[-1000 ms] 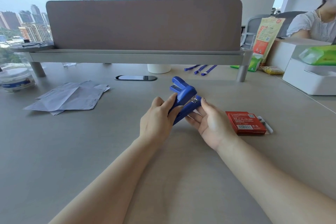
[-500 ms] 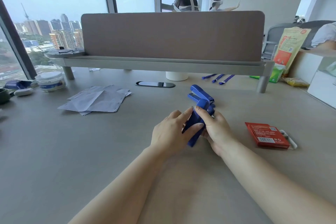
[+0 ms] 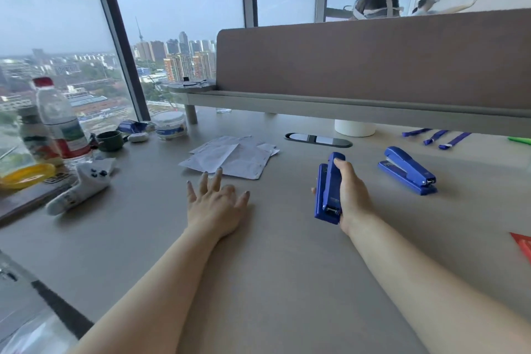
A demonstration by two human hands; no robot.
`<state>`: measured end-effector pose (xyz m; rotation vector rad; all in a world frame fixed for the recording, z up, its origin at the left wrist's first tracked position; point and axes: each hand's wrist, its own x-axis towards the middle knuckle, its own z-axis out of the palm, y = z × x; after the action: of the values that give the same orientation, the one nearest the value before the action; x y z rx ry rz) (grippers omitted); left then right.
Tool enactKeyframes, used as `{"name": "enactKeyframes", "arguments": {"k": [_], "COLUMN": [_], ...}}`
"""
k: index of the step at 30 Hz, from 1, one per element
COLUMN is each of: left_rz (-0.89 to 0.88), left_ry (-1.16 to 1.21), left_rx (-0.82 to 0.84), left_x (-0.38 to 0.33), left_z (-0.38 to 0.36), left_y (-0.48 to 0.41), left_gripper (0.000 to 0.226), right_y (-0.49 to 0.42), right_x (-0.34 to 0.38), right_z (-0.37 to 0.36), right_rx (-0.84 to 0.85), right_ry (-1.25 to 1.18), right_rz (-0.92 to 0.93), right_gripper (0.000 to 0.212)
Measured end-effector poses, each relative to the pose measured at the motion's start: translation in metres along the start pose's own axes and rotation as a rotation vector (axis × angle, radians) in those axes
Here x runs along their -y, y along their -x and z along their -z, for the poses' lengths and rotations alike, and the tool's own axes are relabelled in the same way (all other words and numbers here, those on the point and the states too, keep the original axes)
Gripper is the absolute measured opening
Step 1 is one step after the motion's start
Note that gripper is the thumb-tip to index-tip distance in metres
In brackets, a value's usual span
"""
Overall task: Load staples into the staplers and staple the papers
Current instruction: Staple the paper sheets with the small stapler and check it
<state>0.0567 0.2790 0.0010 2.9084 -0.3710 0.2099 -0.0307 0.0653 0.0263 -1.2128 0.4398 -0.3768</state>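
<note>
Blue plastic marks the stapler [image 3: 329,190] that the right hand [image 3: 352,195] holds, fingers and thumb wrapped round its closed body, tipped on its side just above the grey desk [image 3: 273,282]. In the head view, the only one there is, the left hand [image 3: 214,204] holds nothing and stretches forward with its fingers spread toward the loose papers [image 3: 230,156]. Whether its fingertips already touch the nearest sheet is hard to tell at this angle. A second stapler [image 3: 408,169] lies shut on the desk to the right, well apart from the held one, and a corner of the red staple box [image 3: 524,247] shows at the frame's edge. The step in hand looks like fetching sheets to staple. To do it well, draw a few sheets toward the body, square their edges against the desk, push one corner fully into the stapler's mouth, and press down firmly with the base flat and supported.
</note>
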Motion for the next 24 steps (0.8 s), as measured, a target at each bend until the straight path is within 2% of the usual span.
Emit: {"name": "enactKeyframes", "arguments": {"k": [7, 11, 15, 17, 20, 22, 24], "left_rz": [-0.031, -0.058, -0.122, -0.180, -0.311, -0.356, -0.363], "left_ry": [-0.094, -0.099, -0.096, -0.071, 0.086, 0.175, 0.243], "left_rx": [0.096, 0.106, -0.032, -0.163, -0.353, -0.421, -0.400], "left_x": [0.007, 0.010, 0.006, 0.004, -0.002, -0.012, -0.026], "left_z": [-0.003, -0.005, -0.006, -0.005, -0.004, -0.001, 0.003], "left_y": [-0.034, -0.047, -0.043, -0.040, -0.036, -0.029, -0.019], "left_gripper": [0.079, 0.083, 0.071, 0.056, 0.033, 0.034, 0.034], "right_y": [-0.026, -0.033, -0.036, -0.035, -0.031, -0.028, -0.025], "right_x": [-0.008, -0.011, -0.012, -0.012, -0.011, -0.008, -0.006], "right_z": [-0.024, -0.023, -0.021, -0.022, -0.025, -0.026, -0.024], "right_rx": [0.091, 0.112, 0.104, 0.110, 0.110, 0.102, 0.096], "right_ry": [0.063, 0.058, 0.042, 0.047, 0.090, 0.114, 0.149], "right_rz": [0.047, 0.046, 0.050, 0.062, 0.066, 0.059, 0.051], "right_gripper": [0.037, 0.037, 0.034, 0.034, 0.034, 0.036, 0.040]}}
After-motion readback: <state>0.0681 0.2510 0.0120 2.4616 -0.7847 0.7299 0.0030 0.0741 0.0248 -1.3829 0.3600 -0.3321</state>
